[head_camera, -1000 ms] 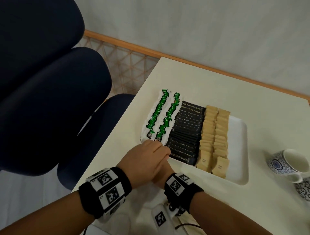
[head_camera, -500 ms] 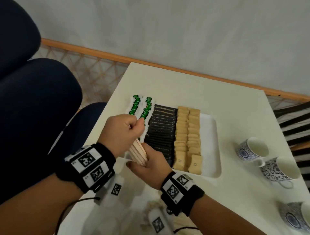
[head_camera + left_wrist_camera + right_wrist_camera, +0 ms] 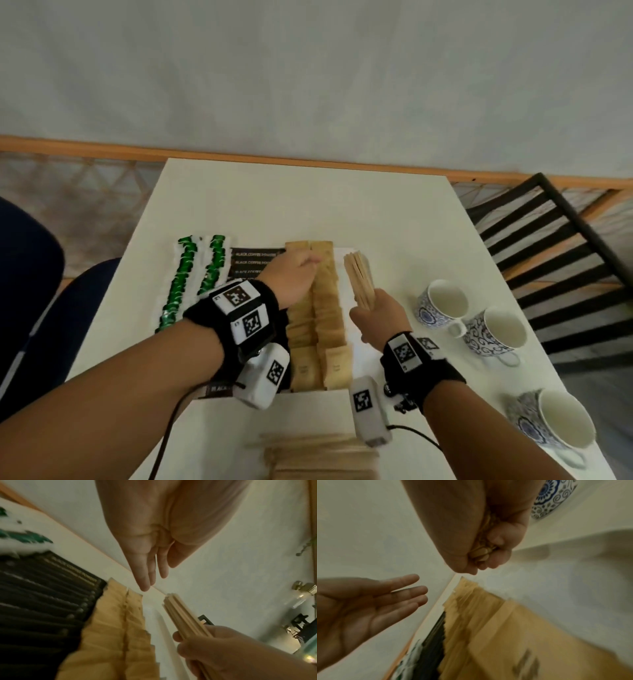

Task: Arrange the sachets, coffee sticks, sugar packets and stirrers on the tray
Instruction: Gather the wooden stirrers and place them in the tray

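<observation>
This looked like a hospitality corner, a hotel room or an office tea nook rather than a kitchen. A small white tabletop (image 3: 308,192) stood against a plain pale wall (image 3: 308,68) with a wooden skirting (image 3: 239,156). Patterned woven flooring (image 3: 85,205) showed at ten o'clock, a dark blue upholstered chair (image 3: 27,274) at nine, and a black slatted chair (image 3: 555,246) at three. Blue-and-white china cups (image 3: 445,301) sat at four o'clock beside a white tray (image 3: 349,251) of single-serve coffee sticks (image 3: 253,255) and sugar packets (image 3: 325,308).
</observation>
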A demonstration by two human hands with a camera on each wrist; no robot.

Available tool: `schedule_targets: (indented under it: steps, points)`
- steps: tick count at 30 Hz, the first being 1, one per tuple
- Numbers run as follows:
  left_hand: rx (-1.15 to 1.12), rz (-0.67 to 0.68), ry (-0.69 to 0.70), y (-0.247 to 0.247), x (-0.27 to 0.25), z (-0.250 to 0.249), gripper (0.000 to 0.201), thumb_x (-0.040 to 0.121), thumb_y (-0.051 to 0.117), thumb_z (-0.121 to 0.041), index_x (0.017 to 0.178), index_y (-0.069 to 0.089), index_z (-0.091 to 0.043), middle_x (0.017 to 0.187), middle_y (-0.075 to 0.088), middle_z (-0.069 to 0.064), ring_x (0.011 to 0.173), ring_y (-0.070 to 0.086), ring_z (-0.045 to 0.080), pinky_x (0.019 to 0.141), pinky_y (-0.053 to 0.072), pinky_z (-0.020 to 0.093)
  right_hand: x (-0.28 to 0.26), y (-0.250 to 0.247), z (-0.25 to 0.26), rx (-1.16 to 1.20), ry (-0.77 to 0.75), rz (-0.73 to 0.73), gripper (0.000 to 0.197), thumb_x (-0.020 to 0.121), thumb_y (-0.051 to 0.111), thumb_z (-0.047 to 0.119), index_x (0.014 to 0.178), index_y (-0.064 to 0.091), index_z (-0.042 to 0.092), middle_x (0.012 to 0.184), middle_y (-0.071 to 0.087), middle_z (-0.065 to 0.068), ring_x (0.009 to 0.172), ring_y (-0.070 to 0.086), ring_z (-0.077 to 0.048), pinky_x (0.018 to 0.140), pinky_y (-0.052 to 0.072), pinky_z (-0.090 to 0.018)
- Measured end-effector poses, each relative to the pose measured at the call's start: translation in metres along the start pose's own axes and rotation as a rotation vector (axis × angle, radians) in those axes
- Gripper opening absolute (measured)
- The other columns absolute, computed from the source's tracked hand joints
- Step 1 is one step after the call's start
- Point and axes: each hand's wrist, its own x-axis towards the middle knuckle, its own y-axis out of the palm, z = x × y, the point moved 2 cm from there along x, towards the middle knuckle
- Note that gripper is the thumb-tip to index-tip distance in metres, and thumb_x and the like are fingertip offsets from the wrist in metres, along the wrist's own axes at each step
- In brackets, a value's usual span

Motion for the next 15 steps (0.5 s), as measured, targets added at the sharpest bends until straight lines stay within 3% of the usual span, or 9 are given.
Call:
schedule_targets:
  steps: [3,7,10,13,15]
  points:
    - [-0.022,0.138,-0.062,0.022,0.028,-0.001,0.038,0.099,0.038,-0.018,0.133,0.054,-0.023,0.137,0.052,0.000,0.118,0.054,0.018,0.102,0.045,0.035,0.025,0.005,-0.004,-0.146,0.070,0.031,0.025,0.080,0.054,0.025,0.099,0.048,0.011,0.089,0.061,-0.010,0.075,0.064,-0.029,0.061,0.051,-0.032]
    - [-0.058,0.215,-0.096,0.041,0.054,-0.006,0.043,0.097,0.038,-0.012,0.139,0.048,-0.016,0.138,0.051,0.007,0.122,0.053,0.024,0.105,0.043,0.037,0.044,0.011,-0.002,-0.239,0.110,0.024,0.029,0.086,0.053,0.025,0.108,0.048,0.008,0.104,0.061,-0.012,0.080,0.055,-0.027,0.065,0.041,-0.029]
    - [0.043,0.258,-0.094,0.052,0.069,-0.005,0.043,0.091,0.040,-0.009,0.126,0.061,-0.021,0.117,0.065,0.009,0.107,0.061,0.029,0.092,0.050,0.036,0.052,0.013,0.001,-0.236,0.121,-0.023,0.030,0.087,0.054,0.025,0.110,0.047,0.007,0.108,0.060,-0.013,0.091,0.059,-0.030,0.065,0.038,-0.028]
    - [0.015,0.252,-0.097,0.059,0.078,-0.003,0.035,0.087,0.038,-0.001,0.099,0.069,-0.013,0.085,0.066,0.010,0.085,0.062,0.029,0.076,0.050,0.036,0.058,0.017,0.005,-0.222,0.132,-0.039,0.032,0.086,0.055,0.023,0.112,0.045,0.006,0.112,0.058,-0.014,0.099,0.059,-0.031,0.067,0.039,-0.029]
    - [0.001,0.235,-0.125,0.060,0.081,-0.002,0.031,0.087,0.038,0.000,0.091,0.067,-0.009,0.082,0.063,0.010,0.085,0.061,0.030,0.078,0.051,0.036,0.059,0.019,0.007,-0.248,0.131,-0.029,0.038,0.088,0.053,0.027,0.117,0.043,0.005,0.118,0.055,-0.015,0.104,0.058,-0.031,0.070,0.039,-0.030]
